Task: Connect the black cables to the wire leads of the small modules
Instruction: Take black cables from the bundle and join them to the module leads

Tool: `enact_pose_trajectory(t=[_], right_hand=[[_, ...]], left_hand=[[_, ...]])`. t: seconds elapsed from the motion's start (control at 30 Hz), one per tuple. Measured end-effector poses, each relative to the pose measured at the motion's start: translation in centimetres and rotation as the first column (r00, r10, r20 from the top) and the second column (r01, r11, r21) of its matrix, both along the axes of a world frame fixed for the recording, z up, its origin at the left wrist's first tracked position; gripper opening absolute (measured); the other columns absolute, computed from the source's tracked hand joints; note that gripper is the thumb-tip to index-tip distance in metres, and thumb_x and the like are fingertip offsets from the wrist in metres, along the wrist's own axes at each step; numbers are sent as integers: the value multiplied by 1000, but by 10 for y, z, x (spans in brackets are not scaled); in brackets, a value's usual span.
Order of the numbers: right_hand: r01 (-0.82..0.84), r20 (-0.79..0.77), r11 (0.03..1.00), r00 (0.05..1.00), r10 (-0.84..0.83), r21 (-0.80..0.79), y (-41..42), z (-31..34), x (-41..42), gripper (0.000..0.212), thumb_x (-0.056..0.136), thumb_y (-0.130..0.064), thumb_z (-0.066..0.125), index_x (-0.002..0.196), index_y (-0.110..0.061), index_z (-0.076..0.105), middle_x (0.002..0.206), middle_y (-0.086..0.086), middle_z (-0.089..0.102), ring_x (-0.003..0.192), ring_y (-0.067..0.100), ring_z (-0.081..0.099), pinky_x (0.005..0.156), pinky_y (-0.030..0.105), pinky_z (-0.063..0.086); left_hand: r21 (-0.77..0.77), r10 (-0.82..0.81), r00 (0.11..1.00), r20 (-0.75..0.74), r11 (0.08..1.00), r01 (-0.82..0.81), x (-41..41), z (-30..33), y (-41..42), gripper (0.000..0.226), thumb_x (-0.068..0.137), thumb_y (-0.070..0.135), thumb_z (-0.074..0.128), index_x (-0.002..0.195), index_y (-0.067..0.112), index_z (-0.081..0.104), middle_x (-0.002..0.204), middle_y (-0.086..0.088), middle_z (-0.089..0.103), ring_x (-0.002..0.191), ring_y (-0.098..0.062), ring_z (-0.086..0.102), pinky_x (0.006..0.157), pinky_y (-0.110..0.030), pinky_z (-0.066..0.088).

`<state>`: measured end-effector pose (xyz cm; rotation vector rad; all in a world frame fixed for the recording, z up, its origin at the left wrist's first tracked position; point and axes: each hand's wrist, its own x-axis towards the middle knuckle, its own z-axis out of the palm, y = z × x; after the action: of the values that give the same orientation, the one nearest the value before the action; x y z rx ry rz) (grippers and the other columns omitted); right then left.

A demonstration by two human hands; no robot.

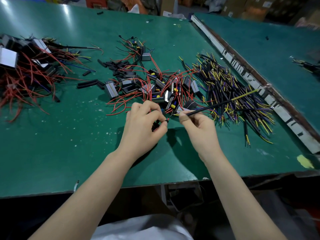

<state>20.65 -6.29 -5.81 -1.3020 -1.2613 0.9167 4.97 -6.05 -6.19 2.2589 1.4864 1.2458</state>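
While your hands work at the near edge of the module pile, each pinches one end to be joined.

Your left hand (145, 122) has its fingers curled, thumb and forefinger pinching a red lead (167, 120) by its tip, with a small black piece tucked in the palm. Your right hand (197, 125) pinches a black cable (216, 105) near its end; the cable slants up and right over the cable heap (233, 90), its yellow tip raised. The two pinched ends sit near each other but apart. The modules (155, 87) lie tangled in red leads just beyond your fingers on the green counter (69, 144). Black sleeves (110, 64) are scattered farther back, and another module heap (22, 66) sits far left.
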Motion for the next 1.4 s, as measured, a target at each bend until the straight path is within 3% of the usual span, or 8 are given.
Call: enact_pose_trajectory(t=[0.13, 0.27, 0.43, 0.6, 0.8, 1.03, 1.2, 1.4], right_hand=[[-60, 125, 998, 990, 61, -8, -1, -2, -1, 14, 91, -22, 63, 80, -29, 66, 84, -12, 65, 75, -3, 55, 77, 16, 44], [-96, 104, 995, 990, 95, 2, -2, -1, -1, 14, 91, -19, 62, 81, -29, 67, 80, -11, 63, 72, -2, 53, 74, 14, 43], [-90, -22, 996, 996, 90, 7, -3, 1, -5, 16, 92, -15, 61, 81, -25, 65, 80, -11, 61, 71, -3, 52, 73, 10, 42], [-82, -24, 997, 996, 82, -5, -4, 0, -6, 14, 93, -17, 58, 81, -24, 62, 73, -13, 58, 68, 0, 48, 65, 9, 40], [-87, 252, 996, 965, 75, 36, -5, -1, -9, 15, 93, -28, 58, 80, -33, 55, 77, -5, 60, 71, 9, 50, 68, 25, 40], [-89, 367, 992, 929, 48, 94, -3, 1, -10, 17, 96, -26, 51, 81, -31, 50, 72, -15, 48, 67, -3, 45, 61, 12, 33], [-144, 357, 985, 928, 103, 91, -3, 3, -9, 25, 95, -24, 50, 72, -33, 50, 67, -25, 54, 69, 1, 47, 63, 15, 36], [-167, 378, 976, 920, 103, 139, -2, 4, -8, 18, 91, -28, 49, 77, -19, 57, 64, -16, 51, 65, 2, 46, 59, 13, 34]], left_hand=[[-35, -55, 997, 60, 998, 57, -1, 2, -2, 11, 80, 21, 60, 79, 11, 64, 97, 8, 54, 83, -22, 54, 69, -41, 47], [-41, -84, 993, 79, 995, 87, -2, 0, -3, 8, 82, 19, 59, 85, 14, 65, 100, 12, 58, 75, -17, 56, 62, -39, 49], [-175, -13, 997, 72, 984, 25, -2, -3, -1, 16, 84, 21, 60, 95, 32, 58, 82, 29, 54, 66, 9, 48, 61, -26, 40], [-274, -26, 987, 161, 959, 70, -4, -2, 1, 27, 82, 25, 60, 99, 45, 49, 83, 33, 57, 62, 3, 47, 62, -27, 41], [-284, -16, 989, 147, 957, 58, -4, 2, 4, 17, 77, 35, 49, 88, 42, 60, 83, 26, 57, 79, -2, 51, 71, -27, 45], [-265, -36, 984, 177, 961, 83, -5, 3, 5, 19, 82, 44, 51, 90, 34, 65, 85, 16, 63, 78, -6, 55, 71, -36, 49], [-251, -62, 982, 180, 962, 107, -5, 7, 3, 25, 84, 41, 51, 94, 28, 70, 84, 9, 64, 82, -15, 59, 74, -41, 49], [-248, -87, 974, 210, 959, 140, -3, 9, 2, 22, 83, 41, 54, 90, 29, 70, 78, 10, 60, 71, -12, 54, 66, -36, 47]])
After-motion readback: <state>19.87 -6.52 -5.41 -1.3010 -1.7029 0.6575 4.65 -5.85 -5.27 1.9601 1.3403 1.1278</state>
